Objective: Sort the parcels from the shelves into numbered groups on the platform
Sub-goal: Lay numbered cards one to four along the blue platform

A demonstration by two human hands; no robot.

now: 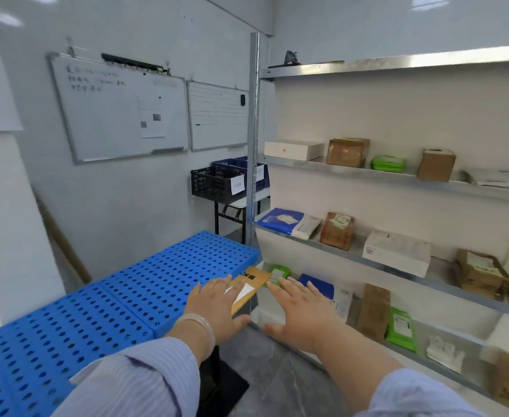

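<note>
- While both hands reach out over the right end of the platform (157, 281), just one parcel is with them. It is a brown envelope (251, 279), partly under the left hand (214, 308) at the edge nearest the shelves (337, 169).
- Left hand: the fingers are straight and flat over the envelope, with the thumb out below its lower edge. No finger curls round it, and I cannot tell whether the envelope rests on the platform or is carried. A flat hand would suit laying down or sliding so thin a parcel.
- Right hand (301, 314): spread wide and holding nothing, just beside the envelope and in front of the bottom shelf. I judge it is placed to steady the envelope or to reach for another parcel.
- The envelope is the only parcel I see at the platform, so the sorting looks barely begun. No group numbers show.
- Four shelf levels are in view, and the top one bears only a small dark object (291, 58).
- On the lower three I count four green packs (388, 163), four brown boxes (348, 152), two blue bags (280, 219), two white boxes (294, 150) and one paper bag (373, 311). Those at the far right are too blurred to count.
- The parcels stand spaced in single rows, likely so that each label can be read.
- Behind are two whiteboards (118, 109), one black crate (214, 183) and a blue crate (232, 165).
</note>
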